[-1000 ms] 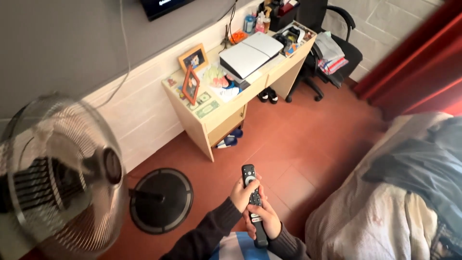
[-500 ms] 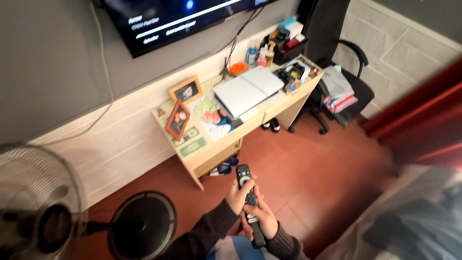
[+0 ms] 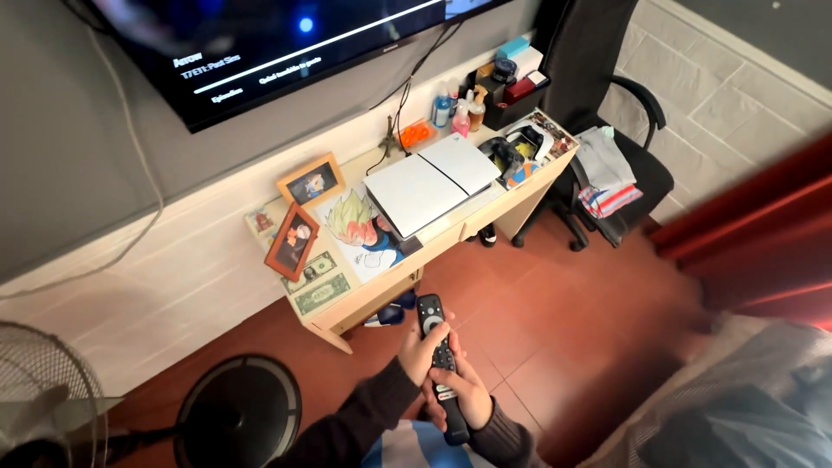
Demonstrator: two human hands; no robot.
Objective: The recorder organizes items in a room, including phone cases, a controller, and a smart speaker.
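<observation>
A long black remote control (image 3: 431, 316) points away from me, toward the desk and the wall screen (image 3: 260, 43). My left hand (image 3: 422, 351) wraps its upper half, thumb resting on the buttons. My right hand (image 3: 469, 396) grips the lower half from the right side. Both arms wear dark sleeves. The remote's lower end (image 3: 454, 431) sticks out below my hands, near my lap.
A light wooden desk (image 3: 342, 305) stands against the wall with picture frames, a white flat console (image 3: 429, 182), bottles and small items. A black office chair (image 3: 620, 156) holds folded cloth. A standing fan (image 3: 52, 407) with round base (image 3: 238, 416) is at left. A bed (image 3: 737, 407) lies at right.
My view has tilted up and swung left: the screen fills more of the top, the fan slid toward the left edge. Both hands keep the same hold on the remote.
</observation>
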